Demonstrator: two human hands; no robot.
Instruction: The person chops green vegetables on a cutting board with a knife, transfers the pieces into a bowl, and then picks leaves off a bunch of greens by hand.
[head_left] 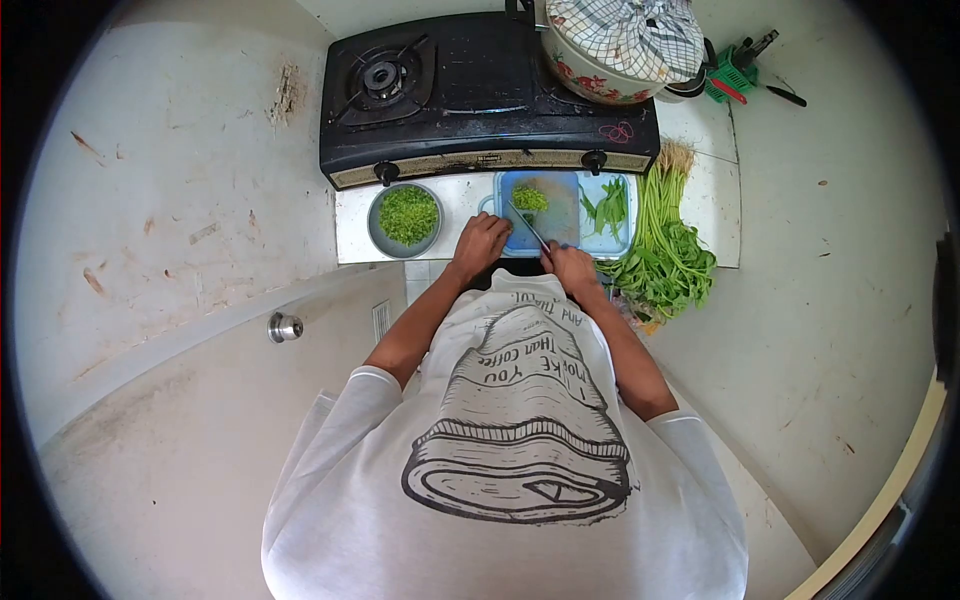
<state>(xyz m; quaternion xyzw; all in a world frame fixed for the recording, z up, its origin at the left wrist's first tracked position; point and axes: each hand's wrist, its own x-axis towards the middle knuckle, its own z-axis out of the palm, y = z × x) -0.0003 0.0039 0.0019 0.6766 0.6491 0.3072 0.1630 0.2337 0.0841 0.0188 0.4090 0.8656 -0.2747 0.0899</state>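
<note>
My right hand (572, 268) grips a knife (532, 230) by its handle, the blade slanting up and left across a blue chopping board (562, 212). At the board's lower left, my left hand (484, 242) has its fingers curled and drawn together; what they press or hold is hidden. Finely chopped greens (530, 197) lie on the board just beyond the blade. More chopped greens (408, 215) fill a grey bowl (373, 232) to the left. Loose green leaves (607, 208) rest on the light blue tray (622, 243), right of the board.
A black two-burner stove (480, 100) stands behind the board. On its right side sits a flowered pot (600, 80) topped by a checked cloth (630, 35). A large bunch of leafy greens (665, 240) with roots lies at right. A green basket (733, 75) holds utensils.
</note>
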